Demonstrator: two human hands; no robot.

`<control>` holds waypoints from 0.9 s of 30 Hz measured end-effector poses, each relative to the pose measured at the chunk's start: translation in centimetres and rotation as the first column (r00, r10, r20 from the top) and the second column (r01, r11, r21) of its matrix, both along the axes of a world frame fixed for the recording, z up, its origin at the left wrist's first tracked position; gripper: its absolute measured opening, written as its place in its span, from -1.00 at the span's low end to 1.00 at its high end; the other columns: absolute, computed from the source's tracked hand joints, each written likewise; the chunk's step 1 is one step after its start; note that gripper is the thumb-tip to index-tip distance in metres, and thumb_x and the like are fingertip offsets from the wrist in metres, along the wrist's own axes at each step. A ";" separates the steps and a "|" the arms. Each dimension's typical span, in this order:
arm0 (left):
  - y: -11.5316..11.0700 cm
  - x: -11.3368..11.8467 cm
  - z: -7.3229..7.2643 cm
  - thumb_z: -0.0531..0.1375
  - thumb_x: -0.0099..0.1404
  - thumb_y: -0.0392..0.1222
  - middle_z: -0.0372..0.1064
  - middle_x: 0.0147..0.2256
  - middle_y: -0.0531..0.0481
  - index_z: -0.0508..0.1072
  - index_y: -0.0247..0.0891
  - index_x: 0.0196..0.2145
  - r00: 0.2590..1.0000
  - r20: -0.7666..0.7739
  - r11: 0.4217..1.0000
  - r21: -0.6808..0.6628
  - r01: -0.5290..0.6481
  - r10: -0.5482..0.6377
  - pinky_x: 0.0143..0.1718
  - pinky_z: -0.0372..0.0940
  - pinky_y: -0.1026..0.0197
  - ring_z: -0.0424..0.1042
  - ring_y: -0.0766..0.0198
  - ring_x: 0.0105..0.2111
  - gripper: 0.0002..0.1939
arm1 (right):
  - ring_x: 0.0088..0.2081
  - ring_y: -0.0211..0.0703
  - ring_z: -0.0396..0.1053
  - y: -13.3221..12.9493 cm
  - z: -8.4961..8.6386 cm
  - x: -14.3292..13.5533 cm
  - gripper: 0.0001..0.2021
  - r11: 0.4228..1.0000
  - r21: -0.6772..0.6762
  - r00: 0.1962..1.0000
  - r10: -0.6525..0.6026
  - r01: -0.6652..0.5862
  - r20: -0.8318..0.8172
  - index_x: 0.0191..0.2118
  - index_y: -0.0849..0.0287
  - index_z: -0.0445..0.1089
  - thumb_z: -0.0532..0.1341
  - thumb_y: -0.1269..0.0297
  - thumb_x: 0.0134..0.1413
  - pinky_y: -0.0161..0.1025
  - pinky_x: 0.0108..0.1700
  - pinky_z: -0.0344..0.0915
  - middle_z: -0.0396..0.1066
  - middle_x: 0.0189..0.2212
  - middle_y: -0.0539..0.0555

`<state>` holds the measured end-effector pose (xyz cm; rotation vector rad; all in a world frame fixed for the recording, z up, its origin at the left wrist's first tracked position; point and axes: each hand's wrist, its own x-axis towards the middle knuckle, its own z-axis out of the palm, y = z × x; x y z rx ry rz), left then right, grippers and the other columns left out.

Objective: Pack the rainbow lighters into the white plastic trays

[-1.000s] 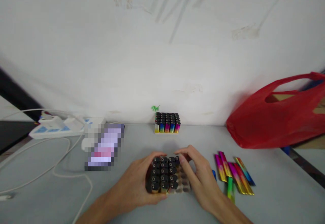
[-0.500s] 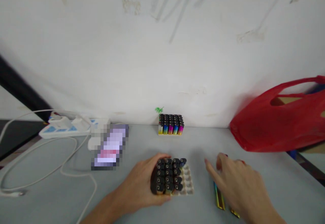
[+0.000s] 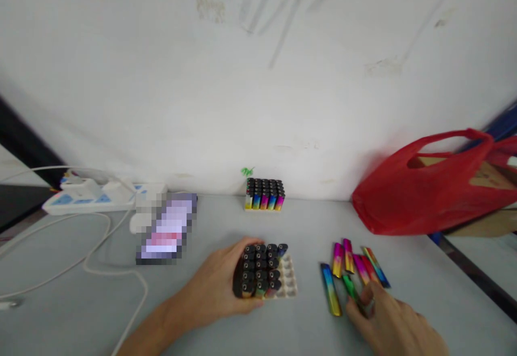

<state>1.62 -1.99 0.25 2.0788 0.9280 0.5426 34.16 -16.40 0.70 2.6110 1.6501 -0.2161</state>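
My left hand (image 3: 218, 280) is wrapped around the left side of a white molded tray (image 3: 289, 280). Black-topped lighters (image 3: 260, 270) stand upright in its left and middle columns. In the right part of the tray, one lighter stands at the back beside bare pockets. Low on the right, my right hand (image 3: 388, 318) has thumb and fingers closed around the near end of a green lighter (image 3: 350, 286) on the table. Several shiny multicoloured lighters lie loose around it, among them a blue-yellow lighter (image 3: 331, 290) and a magenta lighter (image 3: 338, 259).
A full block of lighters (image 3: 264, 195) stands against the wall at the back. To the left are a phone (image 3: 169, 227), a white power strip (image 3: 92, 194) and loose white cables (image 3: 109, 272). A red bag (image 3: 404, 194) with cardboard in it sits at the back right.
My right hand has moved down and toward me, uncovering the loose lighters and closing on the green one. My left hand keeps its hold on the tray. The view has shifted slightly.
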 end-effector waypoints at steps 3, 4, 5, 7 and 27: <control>0.0 0.0 0.0 0.56 0.08 -0.17 0.61 0.14 0.01 0.38 -0.01 0.27 1.000 -0.013 1.000 0.012 -0.004 0.004 0.15 0.43 0.06 0.61 -0.07 0.10 -0.17 | -0.34 0.18 0.65 0.1 -0.6 -0.1 -0.72 0.997 0.069 0.998 0.024 -0.020 -0.059 -0.24 0.05 0.54 0.21 -0.01 0.34 -0.10 -0.28 0.37 0.65 -0.33 0.25; 0.0 -0.1 0.0 0.56 0.09 -0.17 0.61 0.14 0.01 0.38 -0.01 0.28 1.000 -0.018 1.000 0.012 -0.003 0.003 0.14 0.44 0.06 0.61 -0.07 0.10 -0.16 | -0.34 0.18 0.65 0.0 -0.8 0.1 -0.71 0.993 0.112 0.995 0.044 -0.035 -0.084 -0.25 0.05 0.54 0.20 -0.01 0.35 -0.10 -0.27 0.38 0.65 -0.33 0.26; 0.0 -0.1 0.1 0.55 0.09 -0.17 0.61 0.14 0.00 0.38 -0.01 0.28 1.000 -0.024 1.000 0.011 -0.003 0.003 0.13 0.44 0.06 0.61 -0.08 0.09 -0.16 | -0.34 0.18 0.65 0.0 -1.1 0.3 -0.69 0.987 0.156 0.990 0.064 -0.044 -0.122 -0.26 0.06 0.53 0.18 -0.02 0.37 -0.10 -0.27 0.38 0.66 -0.33 0.26; -0.1 -0.1 0.2 0.54 0.09 -0.17 0.62 0.14 0.00 0.38 -0.01 0.28 0.999 -0.035 1.000 0.009 -0.001 0.002 0.12 0.44 0.05 0.62 -0.08 0.09 -0.17 | -0.33 0.20 0.64 0.2 -1.5 1.2 -0.61 0.969 0.248 0.976 0.070 -0.017 -0.206 -0.25 0.07 0.54 0.08 -0.04 0.44 -0.07 -0.27 0.41 0.65 -0.35 0.26; -0.2 0.1 0.5 0.54 0.11 -0.22 0.60 0.14 0.01 0.38 -0.02 0.26 1.000 -0.021 1.000 -0.001 0.013 -0.013 0.13 0.43 0.03 0.60 -0.07 0.10 -0.20 | 0.52 0.53 0.10 6.5 -5.7 -3.3 -0.55 0.824 0.529 0.955 0.288 -0.205 -0.077 0.26 0.05 0.53 -0.03 0.09 0.61 0.64 0.34 0.04 0.26 0.51 0.29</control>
